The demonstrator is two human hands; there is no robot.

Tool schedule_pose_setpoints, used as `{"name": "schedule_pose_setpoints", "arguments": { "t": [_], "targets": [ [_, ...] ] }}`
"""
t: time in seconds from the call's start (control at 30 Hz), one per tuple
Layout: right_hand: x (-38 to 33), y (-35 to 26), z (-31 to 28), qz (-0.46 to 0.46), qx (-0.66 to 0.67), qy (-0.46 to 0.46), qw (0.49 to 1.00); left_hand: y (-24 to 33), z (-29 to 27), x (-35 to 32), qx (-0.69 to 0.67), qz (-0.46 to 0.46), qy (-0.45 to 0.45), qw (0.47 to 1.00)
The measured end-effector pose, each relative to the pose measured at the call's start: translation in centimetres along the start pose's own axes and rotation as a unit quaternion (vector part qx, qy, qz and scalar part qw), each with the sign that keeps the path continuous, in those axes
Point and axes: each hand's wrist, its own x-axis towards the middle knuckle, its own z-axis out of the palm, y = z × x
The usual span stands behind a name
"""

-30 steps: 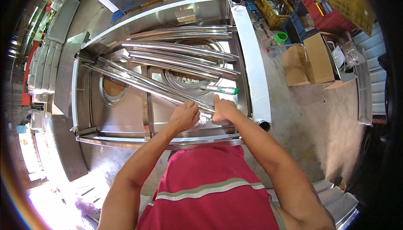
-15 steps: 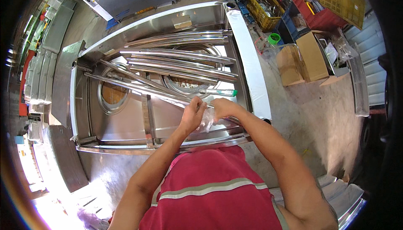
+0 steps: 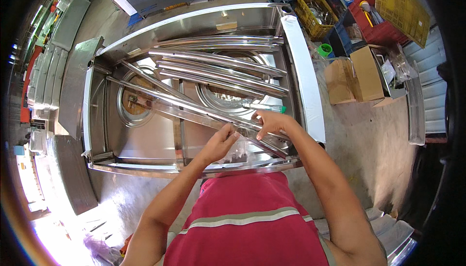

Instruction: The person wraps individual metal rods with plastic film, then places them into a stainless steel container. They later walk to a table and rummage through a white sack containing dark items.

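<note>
While a steel frame (image 3: 145, 170) overlies concrete floor (image 3: 371, 139), tubes (image 3: 213, 114) slant toward its near right corner (yellow crate (image 3: 310, 29) beyond the far right); left hand (image 3: 217, 144) curls at clear film (image 3: 238, 157), grip unclear; right hand (image 3: 273, 121) arches half-open over tubes.

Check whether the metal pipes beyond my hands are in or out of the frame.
In: the metal pipes lie within the raised walls of the frame.

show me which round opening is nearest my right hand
The right round opening, under the larger group of steel tubes; the left round opening lies farther from your right hand.
</note>
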Motion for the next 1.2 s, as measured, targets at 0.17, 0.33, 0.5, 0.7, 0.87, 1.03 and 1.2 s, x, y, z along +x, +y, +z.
{"name": "schedule_pose_setpoints", "arguments": {
  "t": [0.17,0.33,0.5,0.7,0.87,1.03,1.2],
  "targets": [
    [-2.2,-3.2,6.2,-0.129,-0.269,0.220,0.929,1.7,1.6,1.5,-0.054,0.023,0.049,0.997],
    [-1.3,-4.7,8.7,-0.058,-0.359,0.273,0.891,2.4,1.5,0.8,0.002,0.061,0.070,0.996],
    [0.6,-4.2,2.7,-0.029,-0.272,0.111,0.955,2.9,0.3,-2.2,0.139,0.053,-0.002,0.989],
    [3.1,-3.8,-2.0,-0.042,-0.206,-0.018,0.977,0.5,0.2,-4.3,0.137,-0.059,0.004,0.989],
    [3.8,-2.1,-3.5,-0.026,-0.183,0.033,0.982,0.3,-6.3,-6.1,0.084,-0.172,0.077,0.978],
    [4.5,-2.1,-4.4,-0.016,-0.235,0.058,0.970,1.5,-17.7,-9.6,-0.090,-0.027,0.330,0.939],
    [4.5,-3.0,-4.0,-0.023,-0.210,0.039,0.977,-1.6,-10.7,-5.4,0.243,-0.099,0.059,0.963]
  ]
}}
